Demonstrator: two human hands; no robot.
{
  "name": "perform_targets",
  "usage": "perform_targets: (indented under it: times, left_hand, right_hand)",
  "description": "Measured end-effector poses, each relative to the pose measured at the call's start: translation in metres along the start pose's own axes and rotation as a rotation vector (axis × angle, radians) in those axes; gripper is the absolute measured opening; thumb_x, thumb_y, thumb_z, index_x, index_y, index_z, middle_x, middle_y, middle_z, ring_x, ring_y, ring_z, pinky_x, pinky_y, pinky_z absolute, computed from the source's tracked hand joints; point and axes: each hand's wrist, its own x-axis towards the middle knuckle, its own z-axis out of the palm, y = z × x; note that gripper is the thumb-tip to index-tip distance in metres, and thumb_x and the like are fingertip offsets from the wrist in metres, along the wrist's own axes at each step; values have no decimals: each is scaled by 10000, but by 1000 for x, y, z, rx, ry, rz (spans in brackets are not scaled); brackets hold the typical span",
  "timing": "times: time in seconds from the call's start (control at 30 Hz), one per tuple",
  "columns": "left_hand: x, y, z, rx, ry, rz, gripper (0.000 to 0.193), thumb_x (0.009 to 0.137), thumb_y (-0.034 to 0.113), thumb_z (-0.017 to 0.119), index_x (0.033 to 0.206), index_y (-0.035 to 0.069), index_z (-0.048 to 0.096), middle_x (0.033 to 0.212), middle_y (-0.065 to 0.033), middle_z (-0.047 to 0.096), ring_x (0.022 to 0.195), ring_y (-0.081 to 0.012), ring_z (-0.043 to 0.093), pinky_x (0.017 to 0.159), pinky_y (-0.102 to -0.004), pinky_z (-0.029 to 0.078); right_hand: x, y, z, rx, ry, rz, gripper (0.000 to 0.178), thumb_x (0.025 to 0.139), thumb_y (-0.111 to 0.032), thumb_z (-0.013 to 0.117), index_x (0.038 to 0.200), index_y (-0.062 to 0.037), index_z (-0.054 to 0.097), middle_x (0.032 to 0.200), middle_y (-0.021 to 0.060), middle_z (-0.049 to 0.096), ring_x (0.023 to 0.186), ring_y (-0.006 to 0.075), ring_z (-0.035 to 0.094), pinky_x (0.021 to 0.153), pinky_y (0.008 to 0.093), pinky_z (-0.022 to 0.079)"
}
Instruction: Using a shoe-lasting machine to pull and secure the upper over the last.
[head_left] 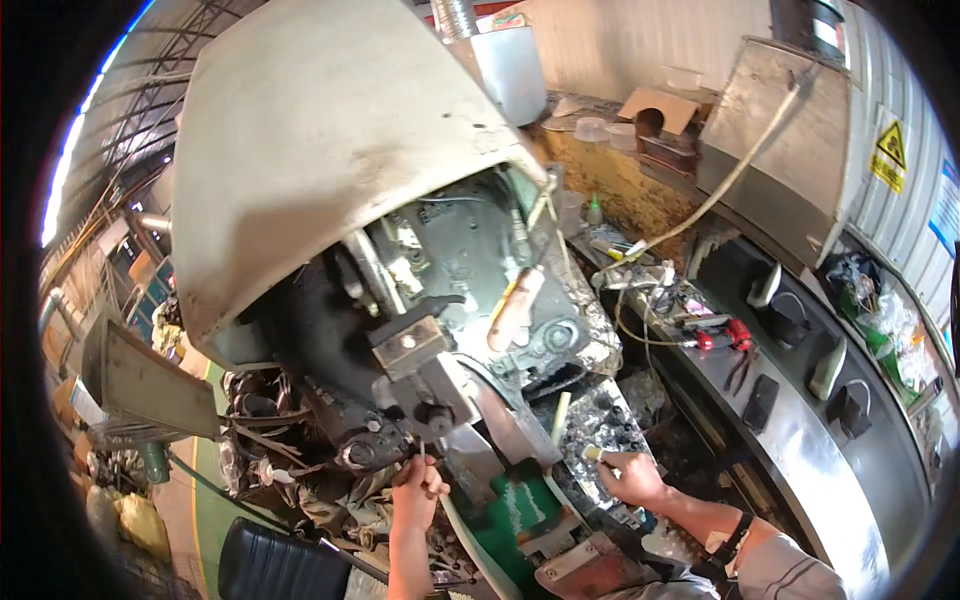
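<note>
At the lower middle, my left hand (416, 494) is closed, fingers curled round a thin metal rod (422, 449) that points up to the dark block and bolt (432, 417) on the machine. Over the dirty, chip-strewn metal bed (612, 420) to the right, my right hand (634, 480) pinches a short pale-yellow piece (593, 454); most of it is hidden by the fingers. A pale-yellow stick (561, 417) stands close by. Between my hands sits a green chute (517, 515). Behind, a wooden-looking handle (516, 308) slants across the machine's metal face.
A big beige hood (330, 140) overhangs the machine. On the right-hand steel bench (800, 480) lie red-handled pliers (728, 340), a black phone-like slab (761, 402) and several guards. A pale hose (715, 195) runs down there. A black padded seat (275, 565) is at lower left.
</note>
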Motion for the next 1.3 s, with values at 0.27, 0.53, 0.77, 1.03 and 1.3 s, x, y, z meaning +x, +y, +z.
perform_targets:
  times: [0.27,0.53,0.77,1.03,1.3]
  left_hand:
    - [-14,32,-6,36,-164,95,226,1045,245,535,1006,35,607,643,29,413,547,-109,422,535,-316,442]
    - [-102,20,125,442,-44,92,296,1062,280,510,964,10,584,617,15,436,532,-91,426,529,-265,447]
    - [-159,-94,283,512,-86,-3,264,1015,210,576,1081,-31,659,680,-26,552,596,-118,543,618,-308,550]
    - [-148,-196,379,665,-443,-175,219,1011,179,608,1106,-12,656,750,-21,613,675,-90,596,651,-260,529]
    - [-56,-306,369,1340,-206,38,167,941,144,551,1017,8,613,954,-238,672,895,-458,612,828,-498,479]
  right_hand:
    - [-56,24,-63,68,50,111,159,869,-123,654,989,-21,637,889,206,663,869,405,660,749,475,539]
    - [-263,171,-210,28,468,714,268,913,-91,619,1168,-7,633,924,200,705,849,253,705,726,370,547]
    - [-399,358,-335,-426,940,834,972,832,-132,776,1570,-44,149,1566,173,302,1356,309,414,1053,439,417]
    - [-397,405,-403,906,1380,1146,1171,889,-180,766,1504,-456,-192,1552,182,262,1313,386,439,1052,491,429]
    - [-404,452,-409,1437,1463,860,611,904,-234,741,1407,-348,414,1419,11,463,1301,288,442,1044,518,382]
